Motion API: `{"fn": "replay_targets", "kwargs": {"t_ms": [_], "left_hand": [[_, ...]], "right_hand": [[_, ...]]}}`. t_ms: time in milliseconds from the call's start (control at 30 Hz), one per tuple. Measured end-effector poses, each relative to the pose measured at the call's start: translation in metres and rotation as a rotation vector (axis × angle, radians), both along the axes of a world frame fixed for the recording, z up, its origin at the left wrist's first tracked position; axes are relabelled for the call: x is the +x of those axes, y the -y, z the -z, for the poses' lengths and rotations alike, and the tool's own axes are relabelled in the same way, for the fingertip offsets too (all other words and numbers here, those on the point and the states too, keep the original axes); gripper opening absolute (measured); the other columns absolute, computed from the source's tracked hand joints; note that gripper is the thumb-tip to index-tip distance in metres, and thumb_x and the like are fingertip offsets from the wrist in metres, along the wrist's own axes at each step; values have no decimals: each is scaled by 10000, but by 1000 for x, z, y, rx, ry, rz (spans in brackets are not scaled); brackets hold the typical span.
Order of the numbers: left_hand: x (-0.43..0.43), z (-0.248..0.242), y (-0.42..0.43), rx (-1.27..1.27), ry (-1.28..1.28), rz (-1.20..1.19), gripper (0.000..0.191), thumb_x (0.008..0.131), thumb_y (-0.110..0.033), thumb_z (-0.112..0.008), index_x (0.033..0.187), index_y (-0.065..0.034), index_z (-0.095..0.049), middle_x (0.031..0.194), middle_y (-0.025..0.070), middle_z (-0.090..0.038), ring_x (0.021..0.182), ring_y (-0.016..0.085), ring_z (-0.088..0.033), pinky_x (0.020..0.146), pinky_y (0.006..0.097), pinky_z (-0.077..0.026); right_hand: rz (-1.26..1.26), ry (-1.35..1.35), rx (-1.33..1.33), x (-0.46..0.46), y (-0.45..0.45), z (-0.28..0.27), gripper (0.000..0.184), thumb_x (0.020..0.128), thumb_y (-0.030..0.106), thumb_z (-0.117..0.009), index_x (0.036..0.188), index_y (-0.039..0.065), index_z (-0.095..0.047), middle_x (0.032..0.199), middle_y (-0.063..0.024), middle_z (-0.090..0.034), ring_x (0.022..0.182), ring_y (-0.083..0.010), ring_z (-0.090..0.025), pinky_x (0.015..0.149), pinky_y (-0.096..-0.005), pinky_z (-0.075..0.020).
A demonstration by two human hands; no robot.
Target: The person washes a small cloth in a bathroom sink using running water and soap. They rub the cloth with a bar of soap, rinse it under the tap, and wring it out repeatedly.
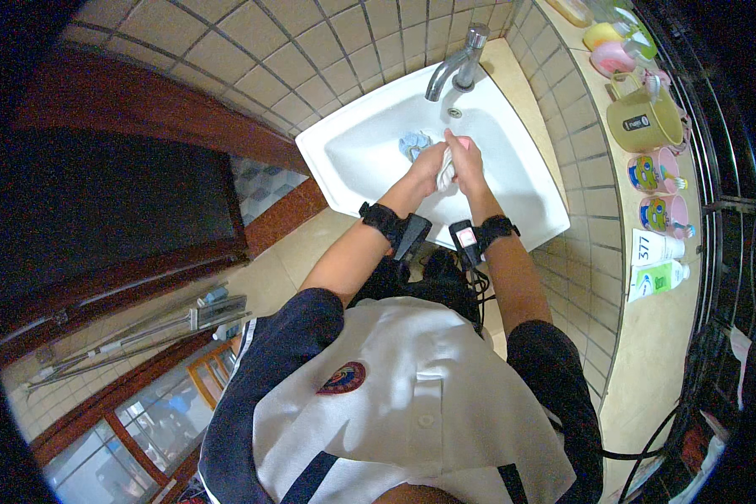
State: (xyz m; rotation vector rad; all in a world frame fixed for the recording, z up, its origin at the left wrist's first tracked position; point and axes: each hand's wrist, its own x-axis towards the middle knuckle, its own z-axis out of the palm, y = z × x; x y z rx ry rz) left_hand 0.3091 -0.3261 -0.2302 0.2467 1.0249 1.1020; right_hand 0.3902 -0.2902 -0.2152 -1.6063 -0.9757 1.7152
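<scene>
Both my hands are together over a white ceramic washbasin [359,183]. A crumpled whitish cloth [445,175] is pinched between my left hand [426,171] and my right hand [469,165]. Something small and pink [465,143], possibly a bar of soap, shows at the fingers of my right hand; the hand hides most of it. On the basin floor, just beyond my left hand, lies a bunched light-blue cloth [412,143]. A curved chrome tap [444,72] stands at the back of the basin, with no water visibly running from it. Each wrist wears a black strapped device.
Along the right, a tiled ledge [646,359] carries an olive plastic mug [646,120], two pink cartoon cups [654,171] with toothbrushes, tubes [658,280] and a pink bottle [612,58]. A dark cable [633,455] crosses it. Mops [145,331] lean at the lower left.
</scene>
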Motion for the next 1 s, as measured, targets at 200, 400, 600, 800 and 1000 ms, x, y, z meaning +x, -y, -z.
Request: {"fn": "replay_targets", "kwargs": {"t_ms": [200,400,600,800,1000], "left_hand": [[-14,-2,-9,-108,-142,-216,336,914,-333,-386,945,-26,-520,826,109,-572,742,230,-556,682,355,-488],[-12,-14,-9,-72,-90,246,306,901,-358,-403,921,-94,-557,820,46,-597,694,147,-585,599,327,-498],[-4,-17,-12,-132,113,75,310,913,-330,-372,929,-77,-550,880,80,-600,755,167,-599,636,328,-518],[-18,-34,13,191,-304,54,324,924,-300,-342,891,-39,-532,905,146,-582,741,212,-588,656,353,-516],[-3,-35,9,-228,98,40,225,898,-234,-449,1000,-58,-544,907,82,-622,720,196,-626,617,330,-539]], "right_hand": [[-10,204,712,-10,63,-11,344,774,330,-635,961,50,-568,927,-155,-572,891,-295,-517,801,-384,-406],[36,382,616,-9,36,-29,282,773,300,-642,902,58,-577,893,-136,-588,883,-296,-526,810,-372,-406],[-159,174,384,6,-8,-28,337,756,377,-661,851,61,-596,771,-66,-617,703,-133,-547,668,-265,-445],[-94,236,1021,-3,64,-29,305,671,219,-715,914,101,-574,875,-133,-561,952,-346,-480,839,-421,-384],[-263,462,623,1,18,-34,335,726,332,-675,896,57,-588,839,-151,-590,816,-304,-540,753,-361,-433]]}}
